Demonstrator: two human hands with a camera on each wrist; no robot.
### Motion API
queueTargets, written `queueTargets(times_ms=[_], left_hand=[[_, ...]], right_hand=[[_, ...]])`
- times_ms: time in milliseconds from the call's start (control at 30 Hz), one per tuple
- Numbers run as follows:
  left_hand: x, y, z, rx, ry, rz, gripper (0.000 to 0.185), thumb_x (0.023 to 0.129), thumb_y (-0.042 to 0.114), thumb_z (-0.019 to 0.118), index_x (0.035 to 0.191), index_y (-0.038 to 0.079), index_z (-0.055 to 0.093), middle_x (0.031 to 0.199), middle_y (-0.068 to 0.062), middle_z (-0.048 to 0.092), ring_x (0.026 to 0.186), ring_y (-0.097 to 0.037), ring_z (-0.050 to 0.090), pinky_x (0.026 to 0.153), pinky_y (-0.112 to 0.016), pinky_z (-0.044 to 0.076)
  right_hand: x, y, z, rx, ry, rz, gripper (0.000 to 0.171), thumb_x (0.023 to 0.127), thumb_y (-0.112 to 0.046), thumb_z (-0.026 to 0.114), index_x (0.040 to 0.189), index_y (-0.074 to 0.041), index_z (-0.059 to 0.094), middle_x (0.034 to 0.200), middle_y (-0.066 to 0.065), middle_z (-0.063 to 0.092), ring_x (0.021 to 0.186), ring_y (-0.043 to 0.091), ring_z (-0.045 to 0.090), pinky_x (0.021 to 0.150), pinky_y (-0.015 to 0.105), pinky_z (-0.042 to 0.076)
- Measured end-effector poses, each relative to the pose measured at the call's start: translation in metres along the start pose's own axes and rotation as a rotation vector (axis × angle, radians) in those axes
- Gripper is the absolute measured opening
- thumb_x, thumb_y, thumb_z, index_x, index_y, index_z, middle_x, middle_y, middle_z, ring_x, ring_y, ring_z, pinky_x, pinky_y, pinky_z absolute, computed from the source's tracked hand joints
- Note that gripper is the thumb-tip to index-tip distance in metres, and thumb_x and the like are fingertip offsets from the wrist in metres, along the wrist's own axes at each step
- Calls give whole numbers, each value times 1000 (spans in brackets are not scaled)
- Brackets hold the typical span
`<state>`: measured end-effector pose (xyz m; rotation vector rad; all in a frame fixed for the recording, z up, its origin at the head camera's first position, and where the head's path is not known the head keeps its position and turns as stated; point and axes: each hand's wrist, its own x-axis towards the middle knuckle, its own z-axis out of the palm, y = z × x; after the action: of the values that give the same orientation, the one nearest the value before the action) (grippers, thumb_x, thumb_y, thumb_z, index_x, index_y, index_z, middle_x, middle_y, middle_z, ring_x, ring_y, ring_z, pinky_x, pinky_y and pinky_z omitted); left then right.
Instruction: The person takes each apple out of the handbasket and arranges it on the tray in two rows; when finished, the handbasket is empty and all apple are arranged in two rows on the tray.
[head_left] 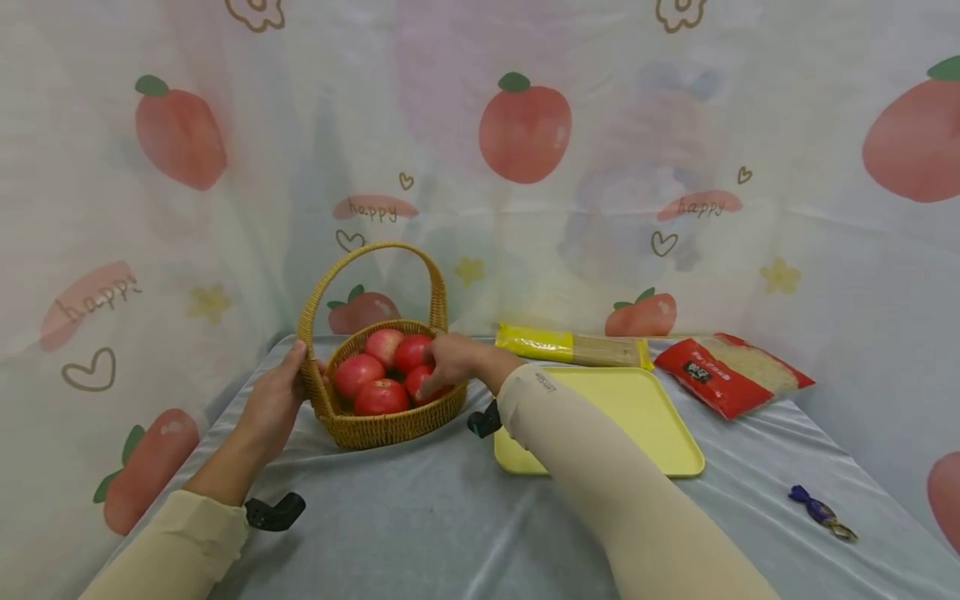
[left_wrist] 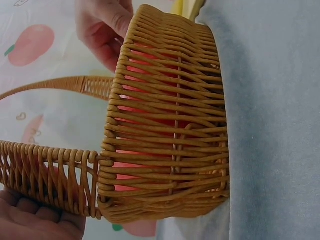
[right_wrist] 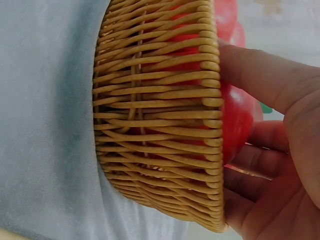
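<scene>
A woven wicker basket (head_left: 382, 427) with a tall handle stands on the grey cloth and holds several red apples. My left hand (head_left: 273, 400) grips the basket's left rim where the handle begins, thumb over the weave. In the left wrist view the handle (left_wrist: 50, 177) lies against that hand (left_wrist: 35, 222). My right hand (head_left: 450, 360) reaches into the basket from the right. Its fingers curl round a red apple (head_left: 417, 381) at the right side. In the right wrist view the apple (right_wrist: 240, 120) sits above the basket wall (right_wrist: 155, 125), between thumb and fingers (right_wrist: 270, 160).
A yellow tray (head_left: 637, 408) lies right of the basket, partly under my right forearm. Behind it lie a yellow noodle pack (head_left: 573, 346) and a red bag (head_left: 723, 371). A purple wrapped sweet (head_left: 821, 511) sits near the right edge. A printed curtain encloses the table.
</scene>
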<state>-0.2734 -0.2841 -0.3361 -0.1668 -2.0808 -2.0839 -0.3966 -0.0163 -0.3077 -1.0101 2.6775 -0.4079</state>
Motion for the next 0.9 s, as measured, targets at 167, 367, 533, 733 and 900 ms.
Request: queueTargets(times_ms=[167, 367, 533, 733, 900], left_hand=[[0, 0, 0, 9, 6, -3, 48, 110, 52, 43, 99, 10, 62, 91, 4, 64, 91, -12, 61, 85, -21, 48], [-1, 1, 0, 38, 8, -3, 54, 110, 54, 41, 103, 5, 61, 91, 3, 64, 92, -13, 60, 86, -21, 48], [-1, 1, 0, 51, 9, -16, 54, 109, 57, 41, 105, 6, 60, 91, 5, 63, 91, -12, 60, 86, -21, 46], [0, 0, -1, 62, 9, -16, 55, 109, 57, 41, 106, 6, 58, 92, 5, 62, 94, -13, 59, 87, -21, 46], [0, -1, -1, 69, 15, -10, 55, 109, 58, 41, 104, 6, 59, 92, 4, 62, 93, -14, 59, 86, -21, 47]], right_hand=[[2, 2, 5, 1, -9, 13, 50, 83, -48, 87, 115, -13, 71, 103, -2, 66, 98, 17, 59, 86, 29, 50], [6, 4, 9, -22, 11, -18, 46, 83, -48, 86, 108, -12, 70, 99, -1, 67, 94, 17, 60, 82, 28, 51], [9, 7, 12, -37, 26, -43, 45, 84, -49, 84, 107, -13, 70, 97, -2, 68, 92, 17, 60, 80, 27, 51], [9, 10, 13, -22, 58, -52, 50, 82, -48, 83, 114, -12, 69, 101, -1, 68, 94, 17, 60, 82, 28, 51], [4, 10, 11, -9, 85, -59, 60, 82, -49, 83, 126, -11, 68, 111, 4, 68, 102, 19, 59, 87, 30, 52]])
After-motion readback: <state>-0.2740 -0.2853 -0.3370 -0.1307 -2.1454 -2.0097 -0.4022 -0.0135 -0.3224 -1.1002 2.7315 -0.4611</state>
